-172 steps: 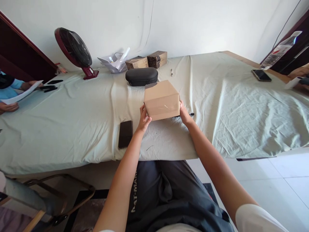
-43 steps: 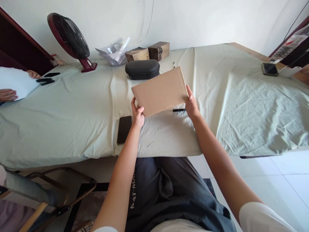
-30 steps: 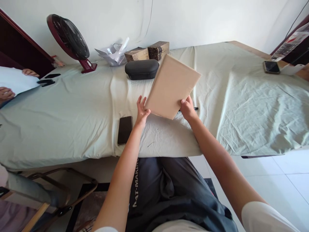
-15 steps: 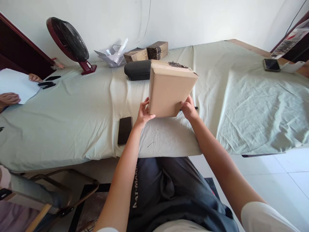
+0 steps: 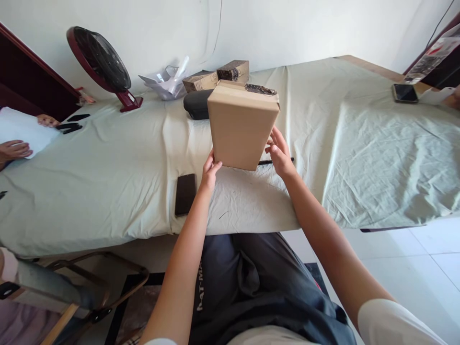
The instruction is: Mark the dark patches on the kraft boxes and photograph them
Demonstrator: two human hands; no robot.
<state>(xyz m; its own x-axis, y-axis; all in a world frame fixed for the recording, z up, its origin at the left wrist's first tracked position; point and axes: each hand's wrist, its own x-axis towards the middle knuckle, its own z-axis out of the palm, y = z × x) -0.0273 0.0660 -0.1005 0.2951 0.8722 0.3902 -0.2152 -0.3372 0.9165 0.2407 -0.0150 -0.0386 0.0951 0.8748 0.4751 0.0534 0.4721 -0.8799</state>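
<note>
A brown cardboard box (image 5: 244, 127) is tilted up in front of me, with dark patterned tape along its top edge. My left hand (image 5: 210, 168) grips its lower left corner, thumb on the near face and the other fingers mostly hidden. Beside the box's right edge, my right hand (image 5: 280, 152) has its fingers apart and holds nothing; whether a fingertip touches the cardboard I cannot tell. A thin black pen-like stick (image 5: 266, 162) lies on the cloth, partly behind the box and this hand. Left of my left wrist rests a dark phone (image 5: 186, 194).
A black case (image 5: 196, 104), smaller cardboard boxes (image 5: 201, 81), a clear plastic bag (image 5: 167, 86) and a fan (image 5: 104, 62) stand towards the wall. At left, another person's hands hold white paper (image 5: 25, 132). Another phone (image 5: 405, 93) lies far right on the cloth-covered table (image 5: 377, 158).
The box has shifted left and turned slightly. My right hand has loosened from its right edge and its fingers have spread; my left hand keeps the lower left corner.
</note>
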